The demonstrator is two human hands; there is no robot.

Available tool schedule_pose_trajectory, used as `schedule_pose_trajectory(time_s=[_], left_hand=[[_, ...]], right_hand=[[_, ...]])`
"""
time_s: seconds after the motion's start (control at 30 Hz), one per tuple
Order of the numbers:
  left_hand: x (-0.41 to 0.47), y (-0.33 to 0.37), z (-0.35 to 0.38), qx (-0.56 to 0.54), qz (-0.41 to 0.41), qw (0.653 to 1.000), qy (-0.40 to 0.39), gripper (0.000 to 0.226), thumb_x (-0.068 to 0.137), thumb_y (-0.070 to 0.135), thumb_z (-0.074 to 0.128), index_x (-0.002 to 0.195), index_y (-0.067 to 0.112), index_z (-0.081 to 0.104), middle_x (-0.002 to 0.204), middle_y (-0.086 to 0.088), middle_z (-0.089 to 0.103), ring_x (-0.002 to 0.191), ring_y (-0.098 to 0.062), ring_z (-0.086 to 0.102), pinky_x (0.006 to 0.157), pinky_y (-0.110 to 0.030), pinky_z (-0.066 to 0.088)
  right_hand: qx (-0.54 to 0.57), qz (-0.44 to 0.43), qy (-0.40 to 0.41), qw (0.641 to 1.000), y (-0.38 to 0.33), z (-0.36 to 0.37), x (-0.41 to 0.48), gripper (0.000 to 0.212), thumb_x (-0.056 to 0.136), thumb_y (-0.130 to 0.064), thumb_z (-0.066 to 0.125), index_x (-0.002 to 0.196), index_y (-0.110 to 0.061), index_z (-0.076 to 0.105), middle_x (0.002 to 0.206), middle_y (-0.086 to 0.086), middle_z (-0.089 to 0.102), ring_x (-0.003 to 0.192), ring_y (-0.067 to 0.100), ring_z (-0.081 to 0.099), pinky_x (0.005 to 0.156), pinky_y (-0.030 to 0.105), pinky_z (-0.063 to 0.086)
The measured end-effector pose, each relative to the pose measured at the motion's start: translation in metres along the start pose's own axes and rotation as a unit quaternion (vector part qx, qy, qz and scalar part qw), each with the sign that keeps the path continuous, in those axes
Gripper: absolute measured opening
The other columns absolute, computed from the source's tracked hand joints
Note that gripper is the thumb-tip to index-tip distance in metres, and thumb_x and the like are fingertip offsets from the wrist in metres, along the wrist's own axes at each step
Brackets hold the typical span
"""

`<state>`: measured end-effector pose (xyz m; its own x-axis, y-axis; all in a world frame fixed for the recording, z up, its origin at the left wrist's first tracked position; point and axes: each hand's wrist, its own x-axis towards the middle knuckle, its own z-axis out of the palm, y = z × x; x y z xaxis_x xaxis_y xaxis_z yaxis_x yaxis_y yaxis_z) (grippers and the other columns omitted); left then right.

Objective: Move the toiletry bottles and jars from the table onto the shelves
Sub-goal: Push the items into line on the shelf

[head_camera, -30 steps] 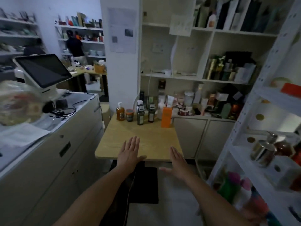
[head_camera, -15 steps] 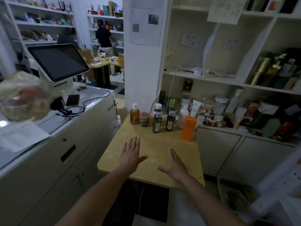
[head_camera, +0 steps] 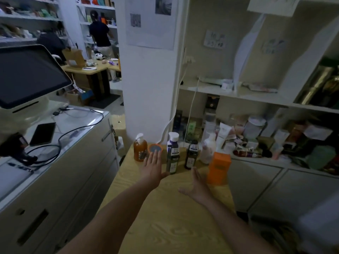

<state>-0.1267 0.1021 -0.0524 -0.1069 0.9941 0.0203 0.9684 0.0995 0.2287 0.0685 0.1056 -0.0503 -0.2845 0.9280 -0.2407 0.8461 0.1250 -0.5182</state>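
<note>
My left hand (head_camera: 153,169) hovers open at the jar (head_camera: 155,148), right hand (head_camera: 197,186) open near the dark bottle (head_camera: 191,154), probably to grab two at once. Everything sits along the table's (head_camera: 165,226) back edge.

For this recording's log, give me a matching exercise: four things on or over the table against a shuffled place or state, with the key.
Column A
1. pump bottle
2. jar
3. orange box
4. left hand

Column B
a. right end of the row on the table
b. open, fingertips at the jar
c. left end of the row, amber
d. between the pump bottle and the white-capped bottle

Pairs: 1-c; 2-d; 3-a; 4-b
</note>
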Motion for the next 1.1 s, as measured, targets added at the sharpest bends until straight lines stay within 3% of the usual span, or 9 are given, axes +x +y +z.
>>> schedule_pose_trajectory(time_s=[0.17,0.37,0.5,0.63,0.73,0.9,1.1], left_hand=[[0.050,-0.004,0.021,0.000,0.004,0.999,-0.032,0.094,0.091,0.053,0.047,0.149,0.012,-0.014,0.159,-0.009,-0.011,0.146,-0.023,-0.009,0.119,-0.039,0.001],[0.108,-0.009,0.039,-0.004,0.005,0.998,-0.065,0.094,0.089,0.048,0.054,0.150,0.013,-0.008,0.160,-0.006,-0.004,0.147,-0.022,-0.003,0.118,-0.039,0.004],[0.147,-0.008,0.053,-0.060,0.022,0.993,-0.102,0.080,0.083,0.048,0.064,0.145,0.012,0.028,0.151,-0.006,0.032,0.137,-0.025,0.032,0.107,-0.040,0.035],[0.158,-0.004,0.066,-0.232,-0.024,0.967,-0.100,0.062,0.077,0.031,0.075,0.130,0.014,0.046,0.130,-0.004,0.053,0.119,-0.022,0.052,0.095,-0.027,0.040],[0.163,-0.001,0.069,-0.288,-0.045,0.951,-0.104,0.059,0.076,0.021,0.077,0.127,0.012,0.048,0.125,-0.001,0.058,0.116,-0.018,0.054,0.092,-0.021,0.039],[0.160,-0.002,0.062,-0.305,-0.053,0.942,-0.133,0.055,0.073,0.009,0.078,0.123,0.009,0.054,0.124,-0.007,0.060,0.116,-0.022,0.055,0.095,-0.025,0.041],[0.133,0.002,0.041,-0.283,-0.018,0.943,-0.175,0.060,0.077,0.014,0.076,0.130,0.008,0.048,0.128,-0.007,0.058,0.120,-0.021,0.054,0.097,-0.025,0.040]], right_hand=[[0.017,-0.004,-0.044,0.999,0.004,-0.011,0.068,0.109,0.081,-0.040,0.070,0.149,-0.016,-0.012,0.159,0.002,-0.010,0.146,0.019,0.003,0.116,0.030,0.018],[0.031,-0.010,-0.090,0.995,-0.002,-0.014,0.139,0.106,0.082,-0.026,0.070,0.149,-0.021,-0.012,0.159,0.003,0.000,0.145,0.023,0.012,0.114,0.036,0.026],[0.044,-0.009,-0.102,0.994,-0.001,-0.005,0.182,0.085,0.082,-0.024,0.068,0.148,-0.020,0.016,0.151,0.005,0.032,0.131,0.024,0.040,0.104,0.037,0.041],[0.051,0.001,-0.121,0.991,0.003,0.005,0.206,0.059,0.086,-0.014,0.062,0.139,-0.016,0.035,0.134,0.005,0.049,0.121,0.026,0.048,0.088,0.025,0.038],[0.072,0.011,-0.121,0.990,0.007,0.013,0.215,0.057,0.087,-0.009,0.060,0.138,-0.015,0.035,0.133,0.009,0.051,0.118,0.027,0.050,0.085,0.027,0.039],[0.100,0.018,-0.122,0.987,0.002,0.015,0.211,0.060,0.087,-0.007,0.058,0.140,-0.016,0.032,0.133,0.007,0.051,0.119,0.028,0.050,0.088,0.030,0.042],[0.166,0.035,-0.105,0.980,0.011,0.023,0.177,0.029,0.088,-0.020,0.056,0.117,-0.017,0.054,0.113,0.003,0.061,0.105,0.022,0.057,0.093,0.038,0.048]])
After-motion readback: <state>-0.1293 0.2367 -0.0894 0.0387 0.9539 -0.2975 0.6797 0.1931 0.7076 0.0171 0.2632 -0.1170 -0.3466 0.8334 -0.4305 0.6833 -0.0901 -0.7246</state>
